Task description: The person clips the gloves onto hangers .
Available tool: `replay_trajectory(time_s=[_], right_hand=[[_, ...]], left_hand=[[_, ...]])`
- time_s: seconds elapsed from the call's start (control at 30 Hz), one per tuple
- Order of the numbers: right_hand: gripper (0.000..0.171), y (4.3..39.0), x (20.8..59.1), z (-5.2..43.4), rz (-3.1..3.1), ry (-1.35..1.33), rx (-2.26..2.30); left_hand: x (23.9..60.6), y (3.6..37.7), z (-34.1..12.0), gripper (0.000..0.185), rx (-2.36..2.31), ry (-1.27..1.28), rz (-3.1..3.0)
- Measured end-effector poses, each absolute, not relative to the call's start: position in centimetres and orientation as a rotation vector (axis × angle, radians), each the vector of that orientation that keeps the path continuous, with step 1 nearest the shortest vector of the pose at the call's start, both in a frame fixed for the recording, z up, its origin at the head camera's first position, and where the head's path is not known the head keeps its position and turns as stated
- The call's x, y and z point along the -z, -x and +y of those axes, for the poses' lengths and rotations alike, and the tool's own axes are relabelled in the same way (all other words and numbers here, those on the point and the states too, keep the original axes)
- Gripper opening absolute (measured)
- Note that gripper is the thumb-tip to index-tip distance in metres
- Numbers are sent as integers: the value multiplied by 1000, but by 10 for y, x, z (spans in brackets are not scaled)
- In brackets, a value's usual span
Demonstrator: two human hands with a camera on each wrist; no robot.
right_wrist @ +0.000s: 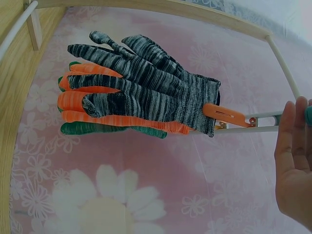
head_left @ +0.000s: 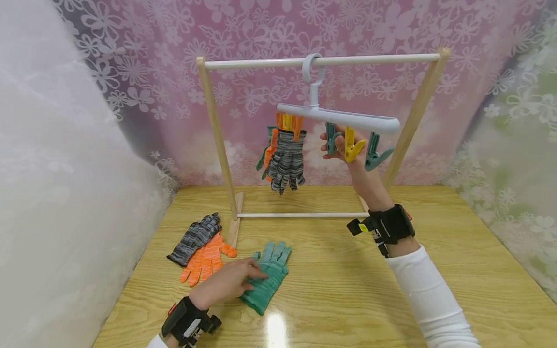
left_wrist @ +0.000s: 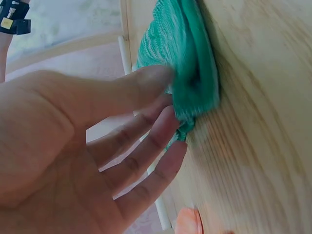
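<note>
My left hand (head_left: pixel 230 282) lies low on the wooden table (head_left: pixel 348 299), its straight fingers and thumb touching a green glove (head_left: pixel 267 275). Up close, my left hand (left_wrist: pixel 165 105) has its thumb on the green glove (left_wrist: pixel 180 48) and its fingertips at the bunched edge. My right hand (head_left: pixel 341 145) is raised to the white clip hanger (head_left: pixel 339 116), fingers straight, touching a teal clip (head_left: pixel 331 137) next to a yellow clip (head_left: pixel 352 147). My right hand (right_wrist: pixel 295 126) shows at the frame edge. A grey glove (right_wrist: pixel 146 92), an orange glove (right_wrist: pixel 83 105) and a green glove (right_wrist: pixel 83 128) hang from clips.
The hanger hooks over the white rod of a wooden rack (head_left: pixel 217 145) at the table's back. A grey glove (head_left: pixel 196 238) and an orange glove (head_left: pixel 206 258) lie on the table to the left of my left hand. Flowered curtains close in all sides.
</note>
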State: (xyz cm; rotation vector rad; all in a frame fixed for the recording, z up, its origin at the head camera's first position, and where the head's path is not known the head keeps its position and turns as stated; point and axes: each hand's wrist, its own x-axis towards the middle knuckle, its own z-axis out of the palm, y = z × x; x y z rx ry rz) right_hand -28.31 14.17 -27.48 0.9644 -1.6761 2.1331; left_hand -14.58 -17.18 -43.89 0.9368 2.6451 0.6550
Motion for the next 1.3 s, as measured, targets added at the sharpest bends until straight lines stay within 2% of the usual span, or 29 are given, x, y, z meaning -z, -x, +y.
replay_trajectory(time_s=[0.2,0.53,0.6,0.8,0.97,1.13,1.3], right_hand=[[77,282,275,141,-1699,-972,-2110],[63,278,276,143,-1758,-982,-2082],[64,278,276,143,-1764,-980,-2088],[77,279,275,143,-1729,-994,-2129],[73,281,275,143,-1699,-1047,-2111],[69,282,272,143,-1704,-1056,-2084],[70,279,269,144,-1754,-1035,-2059]], left_hand=[[442,153,-162,45,-563,-1025,2649],[446,168,-123,50,-354,-1092,2724],[448,173,-114,47,-344,-1081,2756],[448,189,-99,16,-320,-985,2922],[445,198,-99,37,-476,-840,2903],[440,205,-102,24,-552,-843,2860],[431,208,-100,29,-583,-890,2923]])
